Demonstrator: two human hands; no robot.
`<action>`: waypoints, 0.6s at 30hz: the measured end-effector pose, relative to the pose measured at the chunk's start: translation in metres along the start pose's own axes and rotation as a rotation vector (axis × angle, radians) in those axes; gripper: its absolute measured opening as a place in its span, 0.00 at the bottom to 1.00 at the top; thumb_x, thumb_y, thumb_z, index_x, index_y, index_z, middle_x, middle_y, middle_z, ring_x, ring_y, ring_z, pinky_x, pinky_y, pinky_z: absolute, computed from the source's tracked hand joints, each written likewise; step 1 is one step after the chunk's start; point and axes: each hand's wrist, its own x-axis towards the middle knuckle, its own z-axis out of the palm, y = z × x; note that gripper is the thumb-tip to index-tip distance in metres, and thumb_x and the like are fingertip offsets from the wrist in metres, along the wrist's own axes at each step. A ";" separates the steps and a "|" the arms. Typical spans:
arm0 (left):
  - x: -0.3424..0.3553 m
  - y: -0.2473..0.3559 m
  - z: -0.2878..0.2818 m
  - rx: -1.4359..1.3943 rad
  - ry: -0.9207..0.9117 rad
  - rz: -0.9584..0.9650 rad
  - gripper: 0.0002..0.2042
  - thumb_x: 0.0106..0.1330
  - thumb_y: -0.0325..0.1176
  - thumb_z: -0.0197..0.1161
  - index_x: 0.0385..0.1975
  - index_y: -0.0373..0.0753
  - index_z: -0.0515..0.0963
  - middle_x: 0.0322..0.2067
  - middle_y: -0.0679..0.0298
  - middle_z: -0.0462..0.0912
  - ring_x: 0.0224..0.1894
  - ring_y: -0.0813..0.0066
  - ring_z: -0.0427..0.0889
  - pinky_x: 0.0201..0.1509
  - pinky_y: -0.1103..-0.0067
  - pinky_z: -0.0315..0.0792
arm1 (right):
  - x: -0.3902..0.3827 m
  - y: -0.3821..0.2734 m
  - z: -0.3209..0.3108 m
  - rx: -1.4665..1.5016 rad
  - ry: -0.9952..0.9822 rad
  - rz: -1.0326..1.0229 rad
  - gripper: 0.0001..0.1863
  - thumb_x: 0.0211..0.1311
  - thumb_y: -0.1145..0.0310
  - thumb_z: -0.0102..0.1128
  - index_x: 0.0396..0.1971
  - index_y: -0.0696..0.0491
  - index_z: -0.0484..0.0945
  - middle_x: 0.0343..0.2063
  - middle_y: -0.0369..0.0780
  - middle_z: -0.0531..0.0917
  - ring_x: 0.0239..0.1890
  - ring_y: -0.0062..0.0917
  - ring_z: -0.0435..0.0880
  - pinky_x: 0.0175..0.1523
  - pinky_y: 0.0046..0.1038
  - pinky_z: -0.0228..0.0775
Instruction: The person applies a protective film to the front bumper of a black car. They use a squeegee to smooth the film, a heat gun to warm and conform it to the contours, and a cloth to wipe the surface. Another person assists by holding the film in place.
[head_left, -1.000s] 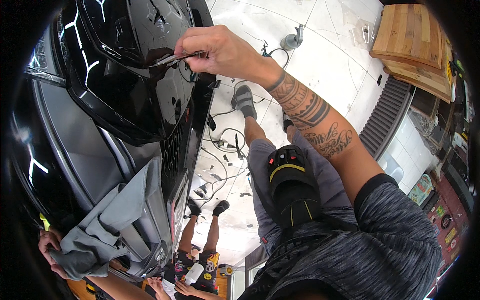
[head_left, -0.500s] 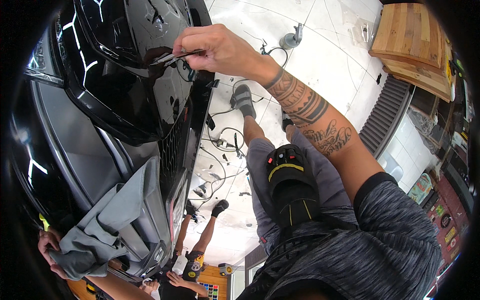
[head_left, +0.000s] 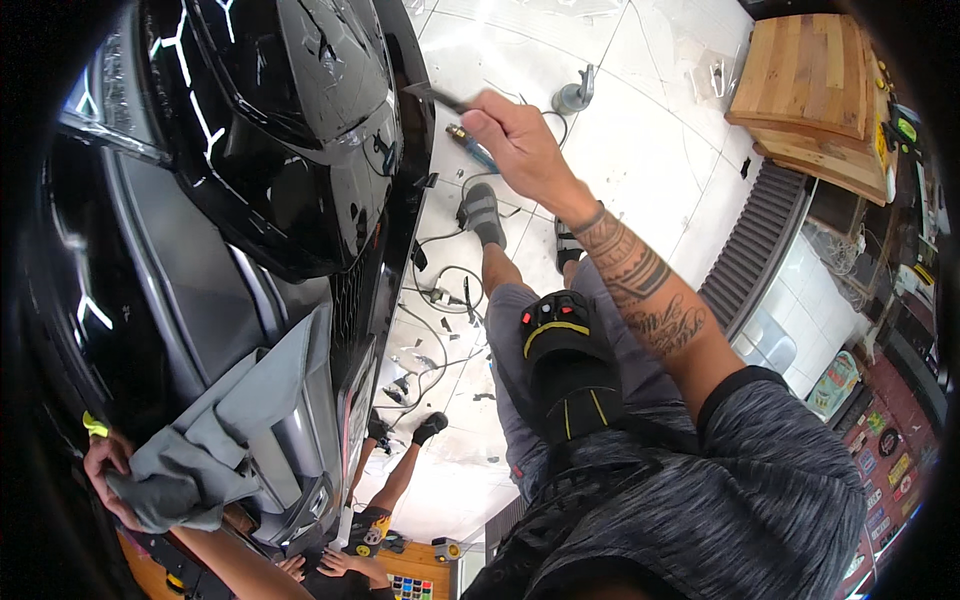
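My right hand, on the tattooed arm, is closed around a dark, slim cutter knife. Its pointed grey blade is directed left, beside the edge of a glossy black car body panel and apart from it. At the far lower left, my left hand is closed at the bunched end of a grey cloth, which drapes over the car's rear. A small yellow-green piece shows at its fingers; how it is held is unclear. Loose clear film wrinkles on the panel's upper part.
Another person's hands are at the car's lower end. Cables and dark scraps lie on the white floor near my feet. A grey canister stands further off. A wooden cabinet and a dark ridged radiator are at the right.
My right hand has left the glossy panel and moved right and slightly down, the knife now away from the surface. My left hand stays by the cloth; the view has shifted slightly.
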 end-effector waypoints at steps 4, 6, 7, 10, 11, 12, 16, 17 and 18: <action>0.003 -0.007 0.012 -0.133 -0.023 0.008 0.34 0.58 0.60 0.54 0.45 0.29 0.70 0.29 0.65 0.63 0.30 0.77 0.59 0.41 0.79 0.59 | 0.006 -0.039 0.012 0.444 0.088 0.277 0.27 0.69 0.47 0.47 0.19 0.55 0.71 0.12 0.30 0.66 0.15 0.12 0.60 0.20 0.20 0.49; 0.004 -0.008 0.005 -0.149 -0.107 0.012 0.32 0.56 0.56 0.56 0.44 0.28 0.69 0.27 0.66 0.61 0.29 0.78 0.57 0.38 0.80 0.57 | 0.016 -0.057 0.026 0.751 0.077 0.381 0.23 0.70 0.53 0.46 0.20 0.55 0.74 0.14 0.27 0.67 0.16 0.11 0.62 0.21 0.18 0.51; 0.005 -0.004 0.008 -0.152 -0.109 0.018 0.31 0.55 0.55 0.57 0.44 0.28 0.69 0.26 0.67 0.60 0.29 0.78 0.57 0.37 0.81 0.56 | 0.019 -0.063 0.036 0.772 0.092 0.388 0.21 0.69 0.56 0.47 0.22 0.56 0.75 0.14 0.28 0.68 0.17 0.11 0.64 0.22 0.18 0.53; 0.009 -0.013 0.019 -0.174 -0.162 0.060 0.34 0.59 0.61 0.56 0.40 0.27 0.71 0.25 0.66 0.58 0.26 0.79 0.56 0.31 0.81 0.53 | 0.023 -0.083 0.064 0.629 0.183 0.357 0.13 0.64 0.64 0.52 0.28 0.59 0.78 0.16 0.32 0.73 0.19 0.13 0.68 0.25 0.19 0.60; 0.010 -0.009 0.016 -0.174 -0.178 0.062 0.33 0.60 0.60 0.56 0.40 0.27 0.71 0.25 0.66 0.58 0.26 0.79 0.56 0.31 0.81 0.53 | 0.023 -0.092 0.074 0.485 0.211 0.317 0.11 0.61 0.66 0.54 0.29 0.60 0.78 0.16 0.33 0.74 0.19 0.14 0.70 0.26 0.20 0.62; 0.009 -0.003 0.013 -0.163 -0.166 0.051 0.32 0.60 0.60 0.56 0.40 0.27 0.71 0.25 0.66 0.58 0.26 0.79 0.55 0.31 0.81 0.53 | 0.022 -0.100 0.080 0.341 0.237 0.277 0.10 0.59 0.69 0.55 0.31 0.61 0.79 0.17 0.35 0.76 0.20 0.15 0.71 0.27 0.20 0.63; 0.001 0.013 0.041 -0.170 -0.108 0.013 0.32 0.60 0.59 0.58 0.38 0.27 0.71 0.25 0.66 0.58 0.26 0.79 0.55 0.31 0.81 0.52 | 0.021 -0.119 0.085 0.317 0.341 0.422 0.09 0.55 0.71 0.60 0.31 0.61 0.79 0.18 0.37 0.78 0.21 0.15 0.73 0.29 0.22 0.65; 0.001 0.018 0.045 -0.158 -0.087 0.004 0.32 0.60 0.60 0.58 0.37 0.28 0.71 0.24 0.66 0.58 0.26 0.79 0.55 0.31 0.81 0.52 | 0.023 -0.121 0.086 0.325 0.340 0.462 0.09 0.55 0.71 0.61 0.31 0.61 0.79 0.18 0.36 0.77 0.21 0.15 0.72 0.28 0.22 0.64; 0.002 0.020 0.046 -0.157 -0.090 -0.010 0.32 0.59 0.61 0.58 0.36 0.28 0.72 0.24 0.66 0.57 0.26 0.78 0.55 0.30 0.81 0.52 | 0.024 -0.123 0.086 0.333 0.340 0.501 0.09 0.55 0.70 0.61 0.31 0.61 0.79 0.17 0.36 0.77 0.21 0.15 0.72 0.28 0.22 0.64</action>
